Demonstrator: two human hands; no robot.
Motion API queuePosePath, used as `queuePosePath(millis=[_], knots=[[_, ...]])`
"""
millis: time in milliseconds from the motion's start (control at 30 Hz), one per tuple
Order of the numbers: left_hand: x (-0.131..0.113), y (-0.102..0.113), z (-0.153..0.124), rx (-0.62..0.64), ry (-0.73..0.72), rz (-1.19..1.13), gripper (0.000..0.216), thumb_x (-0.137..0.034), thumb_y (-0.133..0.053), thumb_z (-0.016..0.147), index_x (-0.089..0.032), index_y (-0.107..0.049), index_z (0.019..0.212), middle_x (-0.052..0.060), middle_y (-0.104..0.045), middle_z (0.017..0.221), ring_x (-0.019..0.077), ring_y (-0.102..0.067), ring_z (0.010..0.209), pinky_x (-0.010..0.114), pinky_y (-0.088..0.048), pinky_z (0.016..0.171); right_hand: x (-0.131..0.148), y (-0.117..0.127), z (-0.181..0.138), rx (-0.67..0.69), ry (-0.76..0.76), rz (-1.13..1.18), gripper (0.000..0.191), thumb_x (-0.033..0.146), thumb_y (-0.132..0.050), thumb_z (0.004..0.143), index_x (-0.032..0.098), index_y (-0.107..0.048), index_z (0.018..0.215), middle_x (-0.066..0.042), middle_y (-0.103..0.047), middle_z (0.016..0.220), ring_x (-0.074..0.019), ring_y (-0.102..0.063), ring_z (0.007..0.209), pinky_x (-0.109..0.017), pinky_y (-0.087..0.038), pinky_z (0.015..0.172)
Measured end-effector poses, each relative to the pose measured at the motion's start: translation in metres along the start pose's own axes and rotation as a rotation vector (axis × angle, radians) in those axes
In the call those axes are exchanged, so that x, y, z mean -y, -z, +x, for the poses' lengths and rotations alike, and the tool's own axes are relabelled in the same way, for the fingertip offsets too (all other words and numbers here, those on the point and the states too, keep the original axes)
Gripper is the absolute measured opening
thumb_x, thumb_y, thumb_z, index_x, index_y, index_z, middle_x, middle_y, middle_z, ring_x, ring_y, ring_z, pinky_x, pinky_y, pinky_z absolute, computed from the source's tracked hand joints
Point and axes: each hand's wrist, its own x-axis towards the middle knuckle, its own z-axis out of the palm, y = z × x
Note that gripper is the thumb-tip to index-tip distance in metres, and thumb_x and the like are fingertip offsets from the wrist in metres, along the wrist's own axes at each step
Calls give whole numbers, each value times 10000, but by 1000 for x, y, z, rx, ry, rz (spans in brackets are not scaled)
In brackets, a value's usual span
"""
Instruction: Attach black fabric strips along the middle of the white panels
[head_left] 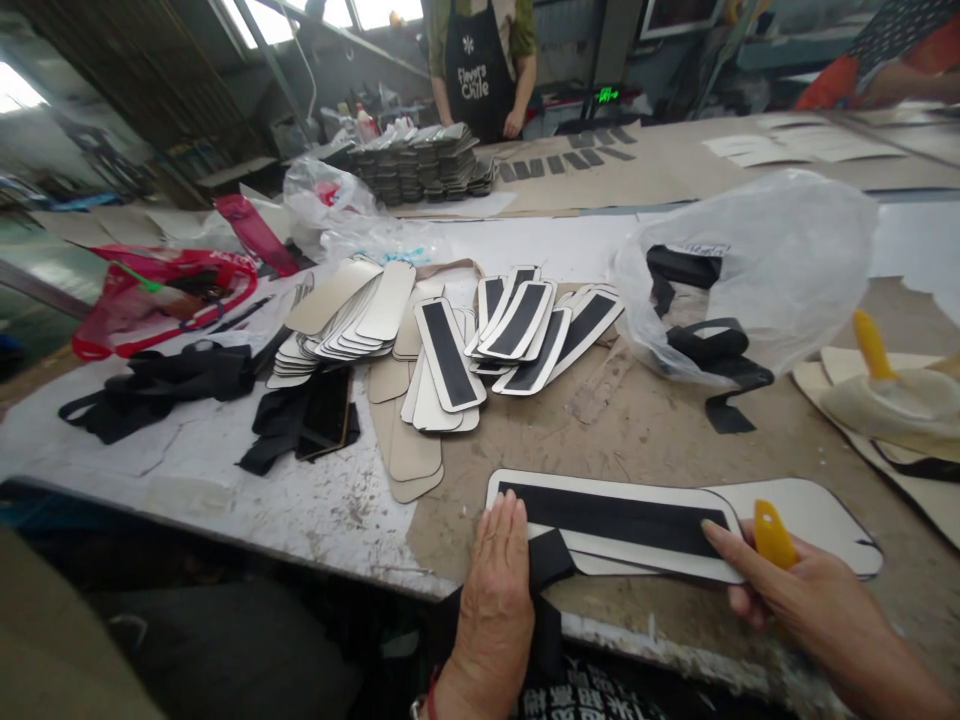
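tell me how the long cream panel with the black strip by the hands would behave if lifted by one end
The cream panel lies thin and flat, so it would likely flex or droop. It looks light for its length. Its smooth face may slide easily over the panel beneath.

The right hand (806,600) is cut off at the lower right corner, and most of the yellow tool (772,534) is hidden in its grip. The far person (480,60) is cut off at the top edge above the apron. The contents of the plastic bag (765,260) are veiled by its film, and the far right is blurred
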Motion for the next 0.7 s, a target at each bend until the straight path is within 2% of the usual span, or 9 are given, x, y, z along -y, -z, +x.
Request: queuePosePath(millis=[100,167,267,333,367,400,467,533,700], knots=[[11,5,-7,48,67,-108,752,146,-227,596,-34,-427,1298,178,-471,1345,211,-356,1301,444,-399,1039,5,-1,-1,6,-4,8,548,702,-509,682,202,-514,455,-70,-568,418,-173,-514,377,-271,-449,460],[17,10,-7,64,155,-274,760,121,-239,616,-75,-396,1333,141,-435,1384,183,-337,1312,421,-344,1078,11,-1,-4,6,-6,33,538,707,-519,657,205,-514,465,-69,-569,418,-174,-511,374,-271,-443,447],[26,19,1,-40,493,-566,519,-19,-343,777,-130,-500,1260,114,-520,1312,191,-437,1244,378,-345,1073,17,1,-8,14,-37,54,535,727,-511,620,206,-504,494,-63,-564,415,-179,-512,382,-274,-430,443],[31,25,11,-123,794,-771,284,-251,-459,861,-147,-621,1069,102,-663,1025,205,-596,1010,340,-456,944,18,3,-11,13,-51,45,541,737,-508,616,204,-500,528,-49,-555,412,-182,-514,396,-277,-414,449],[33,27,16,-137,923,-899,281,-364,-507,852,-149,-644,968,65,-665,810,185,-627,811,307,-508,805,18,5,-12,4,-44,44,542,739,-505,626,202,-503,552,-38,-551,413,-183,-515,409,-277,-403,454],[34,29,21,-132,1030,-1036,322,-445,-556,817,-145,-641,896,11,-589,626,148,-581,617,265,-506,641,19,5,-13,-6,-30,44,544,742,-501,639,202,-505,572,-27,-547,416,-183,-514,423,-277,-390,458],[36,31,29,-90,1177,-1275,414,-520,-658,714,-129,-605,840,-82,-383,468,74,-371,408,199,-356,411,20,7,-15,-26,-21,44,548,751,-501,639,205,-508,598,-13,-548,430,-181,-508,449,-282,-370,468],[36,32,33,-26,1235,-1339,495,-541,-727,622,-120,-571,829,-111,-316,467,42,-267,386,172,-245,364,23,8,-19,-38,-42,22,544,755,-502,624,212,-508,591,-10,-544,429,-181,-496,454,-295,-370,491],[38,27,38,84,1170,-1170,468,-457,-776,578,-159,-505,816,-106,-369,515,45,-294,408,169,-233,376,29,17,-32,-96,-7,-26,479,688,-486,725,219,-544,640,-22,-542,435,-196,-517,473,-325,-378,521]])
